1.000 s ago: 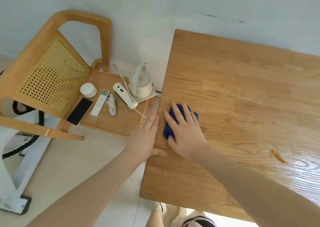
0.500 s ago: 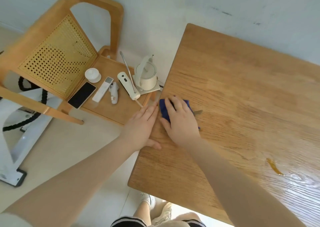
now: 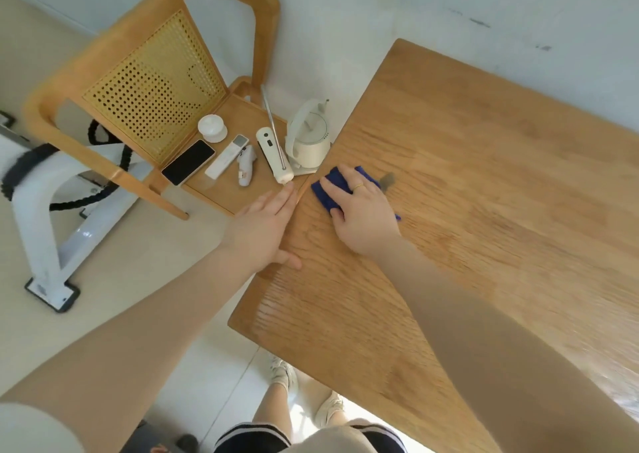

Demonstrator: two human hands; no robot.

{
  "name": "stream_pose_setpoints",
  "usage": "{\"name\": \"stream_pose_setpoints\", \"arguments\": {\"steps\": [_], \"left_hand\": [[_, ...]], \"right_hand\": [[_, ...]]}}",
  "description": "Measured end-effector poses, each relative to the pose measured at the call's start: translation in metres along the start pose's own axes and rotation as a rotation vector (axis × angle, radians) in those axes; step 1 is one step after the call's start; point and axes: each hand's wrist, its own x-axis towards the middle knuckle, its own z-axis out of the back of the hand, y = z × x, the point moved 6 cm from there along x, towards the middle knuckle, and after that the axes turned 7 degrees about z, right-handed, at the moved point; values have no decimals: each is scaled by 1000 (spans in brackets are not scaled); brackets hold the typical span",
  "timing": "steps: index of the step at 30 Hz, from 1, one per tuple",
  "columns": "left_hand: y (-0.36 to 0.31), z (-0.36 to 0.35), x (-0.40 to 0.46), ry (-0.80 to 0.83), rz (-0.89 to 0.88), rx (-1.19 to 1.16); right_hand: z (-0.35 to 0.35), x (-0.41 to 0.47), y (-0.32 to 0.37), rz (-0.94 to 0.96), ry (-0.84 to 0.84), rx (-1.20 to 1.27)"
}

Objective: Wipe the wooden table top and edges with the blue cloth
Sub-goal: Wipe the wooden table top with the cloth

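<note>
A person's right hand (image 3: 364, 215) presses a crumpled dark blue cloth (image 3: 328, 189) flat against the wooden table (image 3: 484, 183) near its left edge, fingers (image 3: 340, 177) spread straight over the fabric, which shows only at the fingertips and beside the palm. The left hand (image 3: 264, 226) rests on the table edge just beside it, fingers straight and together, thumb on the tabletop. A wooden chair (image 3: 145, 82) alongside carries a white kettle (image 3: 307, 138) and a phone (image 3: 188, 162).
</note>
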Motion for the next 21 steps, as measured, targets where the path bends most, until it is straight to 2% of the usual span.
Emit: {"name": "stream_pose_setpoints", "arguments": {"steps": [2, 5, 7, 9, 11, 14, 18, 21], "left_hand": [[0, -3, -8, -21, 36, -63], [-1, -3, -17, -57, 88, -203], [-5, -2, -21, -81, 115, -239], [-13, -1, -28, -132, 120, -170], [-24, -3, -36, -179, 98, -116], [-42, -11, -46, -148, 64, -147], [-51, -27, -52, -42, 85, -84], [-56, -29, -52, -28, 116, -57]], "right_hand": [[-10, -30, 23, 115, -9, 57], [-26, -68, 43, 270, 26, -15], [-25, -61, 35, 329, -6, -76], [-18, -40, 19, 304, -65, -99], [-4, -17, -6, 180, -106, -103], [9, -2, -37, 48, -110, -125], [7, -52, -25, 68, -148, -32], [-5, -104, -5, 218, -87, 18]]}}
